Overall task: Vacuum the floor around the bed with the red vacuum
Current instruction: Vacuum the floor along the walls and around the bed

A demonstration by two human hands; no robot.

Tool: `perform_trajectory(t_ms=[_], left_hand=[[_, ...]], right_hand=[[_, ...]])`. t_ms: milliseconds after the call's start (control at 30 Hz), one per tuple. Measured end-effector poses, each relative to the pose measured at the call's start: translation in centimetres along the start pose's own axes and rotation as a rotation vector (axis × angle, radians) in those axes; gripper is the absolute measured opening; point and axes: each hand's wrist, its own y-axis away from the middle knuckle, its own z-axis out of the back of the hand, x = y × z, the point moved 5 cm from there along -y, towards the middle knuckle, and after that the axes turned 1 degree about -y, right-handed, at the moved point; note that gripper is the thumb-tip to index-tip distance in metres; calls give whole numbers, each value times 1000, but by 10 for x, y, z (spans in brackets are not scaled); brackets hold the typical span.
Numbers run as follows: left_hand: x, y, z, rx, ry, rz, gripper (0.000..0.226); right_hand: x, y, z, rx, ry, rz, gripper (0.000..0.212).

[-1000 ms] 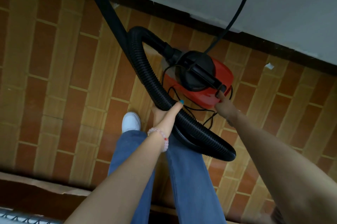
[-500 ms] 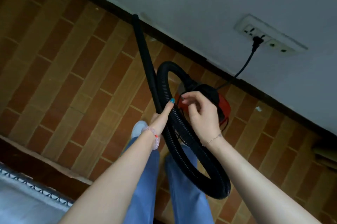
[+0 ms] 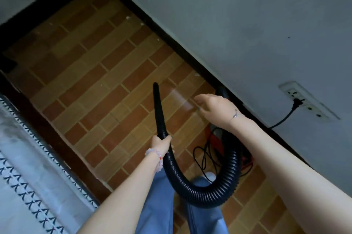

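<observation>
**Right hand off the vacuum, left hand clamped on the hose**

Half a second earlier the right hand had been curled at the top of the small red plastic vacuum. It had since lifted clear and hung above the floor with its fingers spread and loose, its grip apart and holding nothing. The left hand had earlier laid a finger straight along the hose. It was now wrapped round the ribbed black plastic hose just where that met the smooth, tapered black nozzle tube, its grip clamped on it. The view had swung to take in more of the brown brick-patterned floor. It also took in the bed with a white, dark-patterned sheet along the floor's left edge.

The left arm reached forward, a pale pink bead bracelet at the wrist, and the tube pointed away from the hand. The right arm came in from the lower right, a thin chain bracelet at its wrist. The hose sagged in a deep U in front of the blue jeans.

The vacuum stood at the floor's right edge, by the dark skirting board, below the white wall socket. Only slivers of red showed; the hose and right forearm hid the rest. A tangled black cord lay beside it. The right fingertips were blurred.
</observation>
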Motion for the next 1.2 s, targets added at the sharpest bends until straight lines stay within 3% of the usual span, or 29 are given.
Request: perform_trajectory(t_ms=[167,333,500,533,633,700,933,1200], left_hand=[[-8,23,31,-80,106,19,47],[-33,25,53,-90,217,43,56],[-40,11,83,-75,434,79,84],[-46,14,90,-66,502,84,81],[-74,23,113,-62,693,29,32],[-89,21,126,-34,796,31,17],[-130,9,176,7,863,-16,36],[-156,-7,214,-42,674,-92,15]], right_hand=[[36,-11,-11,144,73,19,33],[93,-15,-42,361,58,80,40],[128,-27,-51,472,-25,41,49],[133,-27,-51,496,-48,40,50],[152,-31,-50,559,-103,46,55],[165,-37,-49,594,-157,29,54],[219,-74,-45,658,-156,32,46],[251,-99,-62,715,-493,-123,42]])
